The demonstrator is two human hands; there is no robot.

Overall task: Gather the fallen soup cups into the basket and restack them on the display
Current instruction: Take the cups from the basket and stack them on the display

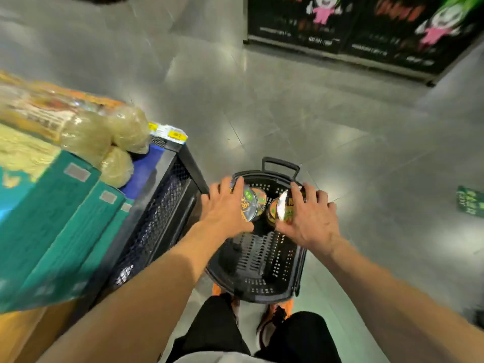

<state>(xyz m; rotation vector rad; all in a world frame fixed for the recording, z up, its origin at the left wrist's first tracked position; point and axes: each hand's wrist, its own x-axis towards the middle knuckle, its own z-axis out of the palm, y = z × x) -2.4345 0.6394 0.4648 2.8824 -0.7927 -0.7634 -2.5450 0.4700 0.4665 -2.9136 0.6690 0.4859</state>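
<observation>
Soup cups (259, 198) number four at our basket (262, 260); our left hand (225, 205) curls its grip round one soup cup (249, 206), our right hand (311, 218) round another.

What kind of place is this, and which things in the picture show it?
Probably a supermarket aisle: a black shopping basket holding soup cups stands beside a mesh display stand piled with bagged noodles, with yellow price tags on its edge.
</observation>
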